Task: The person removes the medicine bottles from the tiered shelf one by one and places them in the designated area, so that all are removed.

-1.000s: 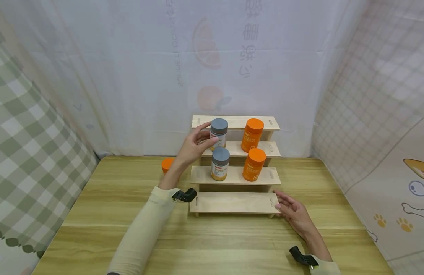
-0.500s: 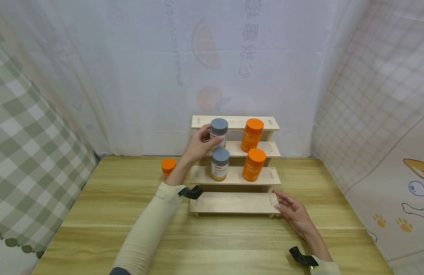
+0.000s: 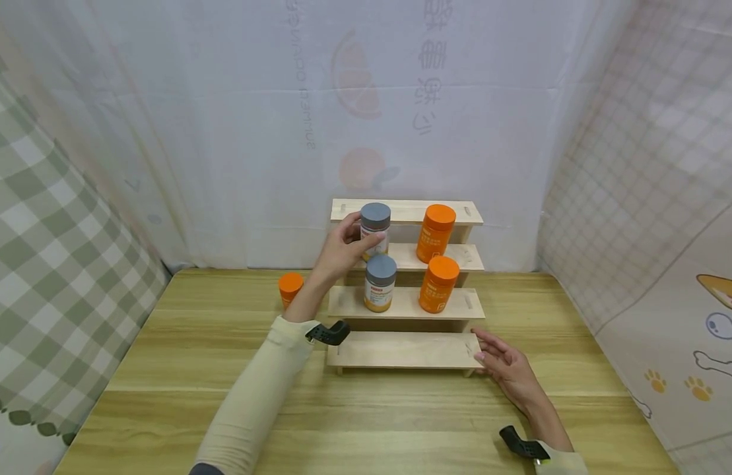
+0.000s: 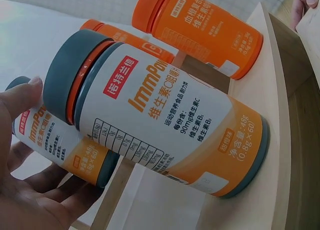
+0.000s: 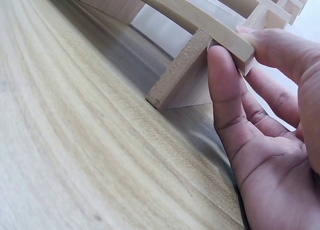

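Note:
My left hand (image 3: 337,254) grips a grey-lidded supplement bottle (image 3: 375,231) on the second-highest tier of a wooden step rack (image 3: 404,349). In the left wrist view, fingers and thumb wrap that bottle (image 4: 75,152) behind a matching grey-lidded bottle (image 4: 170,120). That matching bottle stands one tier lower. Two orange bottles stand to their right, the rear one (image 3: 435,237) level with the held bottle, the front one (image 3: 439,290) below. At the rack's lower right corner, my right hand (image 3: 511,375) pinches the end of the bottom board (image 5: 225,34) between thumb and fingers.
Another orange-lidded bottle (image 3: 291,287) stands on the wooden table (image 3: 223,330) left of the rack, partly hidden by my left forearm. A white printed curtain (image 3: 253,165) hangs behind the rack. Patterned cloths flank the table on both sides.
My left hand has closed further around the rear grey-lidded bottle, its thumb now across the front. The bottle has shifted slightly left. My right hand stays put.

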### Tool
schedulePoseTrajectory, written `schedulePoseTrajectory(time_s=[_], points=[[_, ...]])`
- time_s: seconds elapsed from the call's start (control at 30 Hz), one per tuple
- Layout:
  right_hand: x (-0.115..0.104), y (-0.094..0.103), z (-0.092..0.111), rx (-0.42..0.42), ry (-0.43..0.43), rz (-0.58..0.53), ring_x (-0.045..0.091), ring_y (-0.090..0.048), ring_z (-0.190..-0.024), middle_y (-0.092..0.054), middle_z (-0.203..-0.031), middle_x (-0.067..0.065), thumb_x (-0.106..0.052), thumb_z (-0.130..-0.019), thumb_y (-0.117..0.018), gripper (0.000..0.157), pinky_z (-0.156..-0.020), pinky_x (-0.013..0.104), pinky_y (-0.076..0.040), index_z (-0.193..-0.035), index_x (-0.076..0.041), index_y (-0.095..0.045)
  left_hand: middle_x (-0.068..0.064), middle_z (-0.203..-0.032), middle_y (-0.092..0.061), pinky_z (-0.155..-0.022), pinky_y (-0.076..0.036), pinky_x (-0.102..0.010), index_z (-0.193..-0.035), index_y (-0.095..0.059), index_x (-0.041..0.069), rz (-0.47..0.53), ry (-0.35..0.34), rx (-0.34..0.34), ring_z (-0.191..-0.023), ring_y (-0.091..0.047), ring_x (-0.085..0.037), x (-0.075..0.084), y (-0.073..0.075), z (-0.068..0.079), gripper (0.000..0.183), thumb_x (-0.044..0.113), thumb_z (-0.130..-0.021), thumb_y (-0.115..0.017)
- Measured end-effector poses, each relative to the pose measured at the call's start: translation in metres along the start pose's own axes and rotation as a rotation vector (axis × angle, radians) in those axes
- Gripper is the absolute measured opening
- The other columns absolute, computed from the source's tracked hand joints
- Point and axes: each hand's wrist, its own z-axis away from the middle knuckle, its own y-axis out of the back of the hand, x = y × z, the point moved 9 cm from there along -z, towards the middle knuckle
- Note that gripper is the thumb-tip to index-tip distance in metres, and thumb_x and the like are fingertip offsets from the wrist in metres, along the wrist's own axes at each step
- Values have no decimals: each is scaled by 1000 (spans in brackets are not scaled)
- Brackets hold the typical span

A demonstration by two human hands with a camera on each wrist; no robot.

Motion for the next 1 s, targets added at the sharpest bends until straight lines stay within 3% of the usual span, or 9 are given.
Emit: schedulePoseTrajectory(time_s=[0.47,0.8,1.0], points=[[1,0,0,13,-12,5,6,-68,-102,-67,-120,-4,5,-104,-51,49,-78,24,-62,-153,-1,-43,-14,-118,-69,-83,-51,-31,-144,-57,21,-10,-24,89,-100,-61,-23,3,25,13,54,28,-95,-76],[-1,1,1,21,-18,19,6,-68,-102,-66,-120,-4,4,-104,-51,49,-78,25,-62,-153,-1,-43,-14,-124,-68,-87,-51,-33,-145,-56,21,-14,-31,113,-107,-63,-23,6,42,25,53,26,-96,-74],[3,3,1,49,-53,58,5,-69,-101,-67,-119,-6,0,-104,-55,53,-78,26,-63,-154,4,-38,-14,-128,-67,-98,-51,-35,-147,-54,20,-35,-14,142,-111,-63,-21,4,55,34,54,26,-97,-73]])
